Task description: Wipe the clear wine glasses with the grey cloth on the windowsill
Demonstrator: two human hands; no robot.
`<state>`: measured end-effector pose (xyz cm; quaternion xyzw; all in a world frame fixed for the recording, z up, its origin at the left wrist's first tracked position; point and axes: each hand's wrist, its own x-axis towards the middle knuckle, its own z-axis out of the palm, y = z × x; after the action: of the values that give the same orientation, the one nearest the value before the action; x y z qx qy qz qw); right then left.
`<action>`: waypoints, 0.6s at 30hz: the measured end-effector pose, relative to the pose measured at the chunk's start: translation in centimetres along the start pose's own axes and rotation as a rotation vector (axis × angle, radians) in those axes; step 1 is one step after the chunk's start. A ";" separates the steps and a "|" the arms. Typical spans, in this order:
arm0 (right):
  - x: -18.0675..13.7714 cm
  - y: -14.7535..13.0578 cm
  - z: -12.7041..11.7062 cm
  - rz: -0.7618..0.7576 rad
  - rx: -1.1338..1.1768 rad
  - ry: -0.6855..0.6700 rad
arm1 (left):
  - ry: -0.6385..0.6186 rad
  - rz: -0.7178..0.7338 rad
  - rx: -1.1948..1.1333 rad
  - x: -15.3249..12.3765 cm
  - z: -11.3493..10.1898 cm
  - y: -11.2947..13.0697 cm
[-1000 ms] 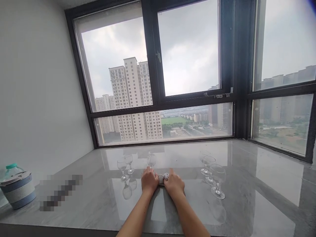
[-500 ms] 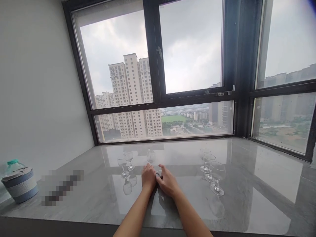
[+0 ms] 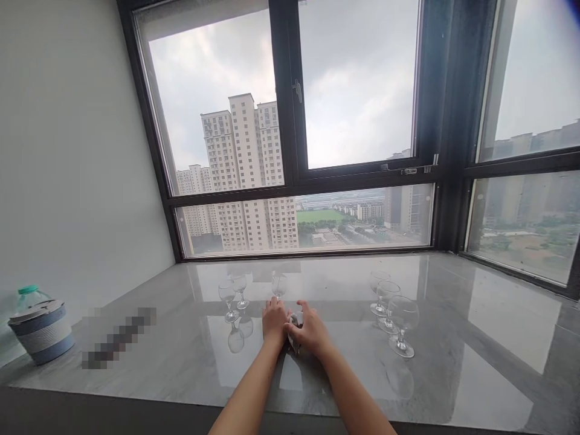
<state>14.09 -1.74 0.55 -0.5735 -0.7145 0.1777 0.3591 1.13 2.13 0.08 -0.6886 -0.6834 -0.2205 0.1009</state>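
My left hand (image 3: 275,320) rests low over the counter with its fingers curled away from me; what they hold, if anything, is hidden. Just beyond its fingertips rises the bowl of a clear wine glass (image 3: 280,283). The hand hides that glass's stem and foot, so I cannot tell whether it touches them. My right hand (image 3: 312,329) meets the left one, closed on a small crumpled grey-white cloth (image 3: 294,339), with its index finger extended forward. The cloth sits between both hands.
Two wine glasses (image 3: 228,296) stand upright at left, and three more (image 3: 403,314) in a slanting row at right. On the glossy grey counter (image 3: 181,362), a blue-and-white bucket (image 3: 41,335) and a green-capped bottle (image 3: 31,297) stand far left, near a blurred-out object (image 3: 118,338). Windows (image 3: 357,223) border the back.
The view has shifted slightly. More of the crumpled cloth shows between my hands, below the right thumb. The glasses keep their places.
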 end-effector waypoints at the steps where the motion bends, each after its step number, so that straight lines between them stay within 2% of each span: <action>1: 0.0 0.0 -0.1 -0.009 -0.018 -0.005 | 0.001 -0.004 -0.008 0.0 0.0 0.0; 8: -0.1 0.3 -0.5 -0.037 -0.214 0.036 | 0.028 0.029 -0.098 -0.3 0.1 0.0; 13: 0.0 0.1 -0.6 -0.007 -0.270 -0.016 | 0.027 0.042 -0.098 -0.4 -0.2 0.2; 16: 0.3 0.2 -0.7 0.070 -0.202 0.030 | 0.029 0.025 -0.088 -0.4 -0.5 0.3; 18: 0.7 0.4 -0.8 0.137 -0.068 0.136 | 0.027 0.030 -0.087 -0.5 -0.6 0.4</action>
<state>14.94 -1.10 1.03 -0.6435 -0.6533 0.1382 0.3741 1.43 1.40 0.47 -0.6995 -0.6613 -0.2578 0.0832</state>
